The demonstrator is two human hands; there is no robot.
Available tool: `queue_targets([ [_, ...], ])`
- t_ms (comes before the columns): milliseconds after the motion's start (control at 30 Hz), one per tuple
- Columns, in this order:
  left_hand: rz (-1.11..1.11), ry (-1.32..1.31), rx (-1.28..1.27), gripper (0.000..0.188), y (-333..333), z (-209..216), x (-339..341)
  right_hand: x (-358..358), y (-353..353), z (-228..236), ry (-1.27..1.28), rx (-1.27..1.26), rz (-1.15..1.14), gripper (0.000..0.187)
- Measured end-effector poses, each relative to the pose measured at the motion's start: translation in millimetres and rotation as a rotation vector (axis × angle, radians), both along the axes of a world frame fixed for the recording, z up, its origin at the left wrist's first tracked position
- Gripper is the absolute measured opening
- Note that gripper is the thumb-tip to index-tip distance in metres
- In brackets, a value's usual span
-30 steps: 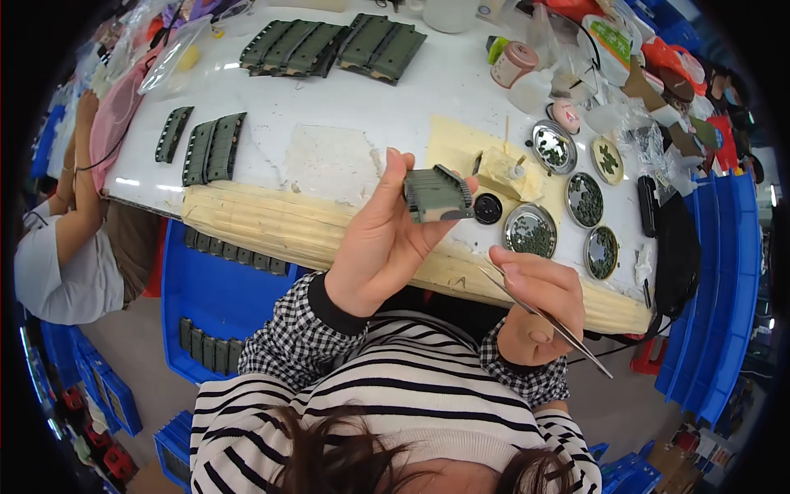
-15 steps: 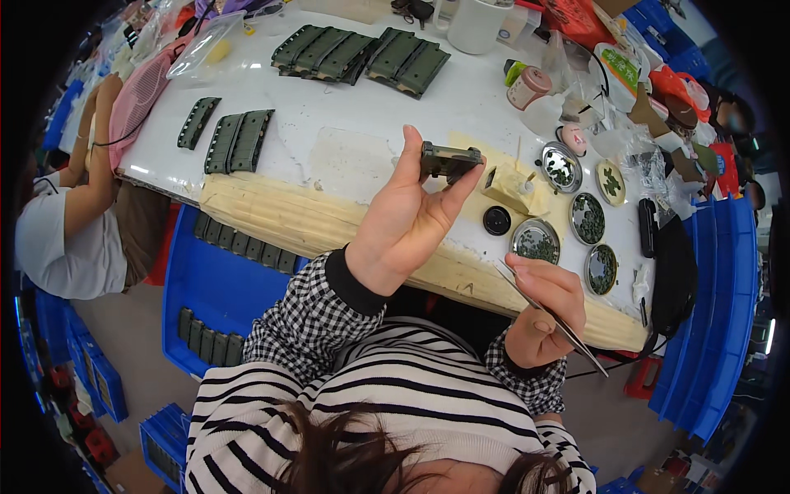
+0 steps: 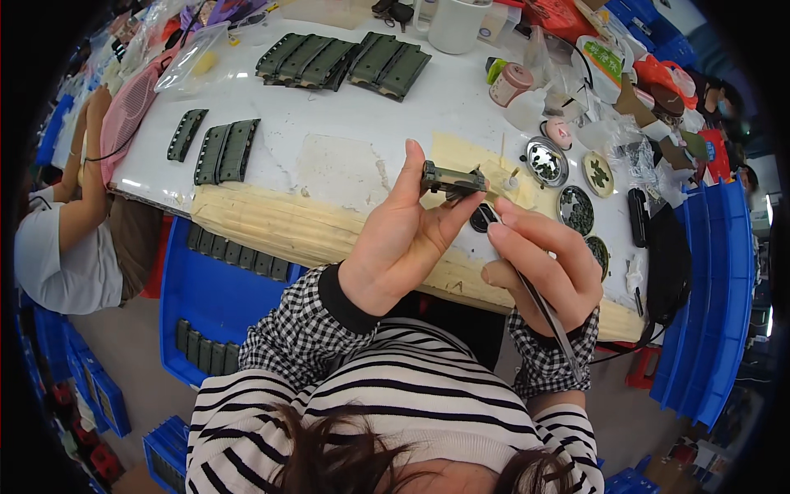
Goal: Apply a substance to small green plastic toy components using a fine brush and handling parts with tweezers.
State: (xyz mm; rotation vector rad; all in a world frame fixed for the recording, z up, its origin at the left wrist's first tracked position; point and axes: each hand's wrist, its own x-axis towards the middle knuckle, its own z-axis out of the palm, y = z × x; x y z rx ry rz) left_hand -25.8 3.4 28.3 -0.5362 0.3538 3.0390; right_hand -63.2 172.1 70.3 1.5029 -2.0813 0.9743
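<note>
My left hand (image 3: 391, 243) is raised over the table's near edge, thumb and fingers closed on a small dark-green plastic housing (image 3: 453, 179). Steel tweezers (image 3: 539, 300) lie slantwise in my right hand (image 3: 564, 267), pinched between thumb and fingers. Their tips are close to the right end of the housing; whether they touch it or grip a tiny piece, I cannot make out. A round black lid (image 3: 480, 221) sits on the table, partly hidden behind the tweezers. Beyond my right hand stand round metal dishes (image 3: 529, 156) with small green pieces, one partly covered by the hand.
Rows of green housings (image 3: 304, 62) lie at the table's back, with a few more (image 3: 228, 152) at left. A blue crate (image 3: 239, 300) holding similar parts is below the near edge. A white mug (image 3: 455, 26) stands at the back. Another person (image 3: 86, 247) sits at left.
My right hand has moved up and left, bringing the tweezers' tips to the housing. My left hand still holds the housing in nearly the same place. The view has shifted slightly.
</note>
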Motion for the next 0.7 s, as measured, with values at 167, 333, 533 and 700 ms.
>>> queue_targets([
  [167,-0.017,0.011,-0.105,0.055,3.6,-0.1,2.1,-7.9,-3.3,12.4,0.079,0.085,0.056,0.033],
  [333,-0.009,0.028,-0.118,0.046,4.9,-1.9,4.6,-8.6,-2.0,14.8,0.125,0.102,0.08,0.035],
  [533,0.05,0.08,-0.201,0.04,6.0,-0.8,7.5,-5.7,-1.4,16.2,0.131,0.101,0.082,0.036],
  [700,0.072,0.073,-0.22,0.037,5.4,-0.7,9.0,-3.7,-4.8,17.5,0.145,0.095,0.078,0.034],
])
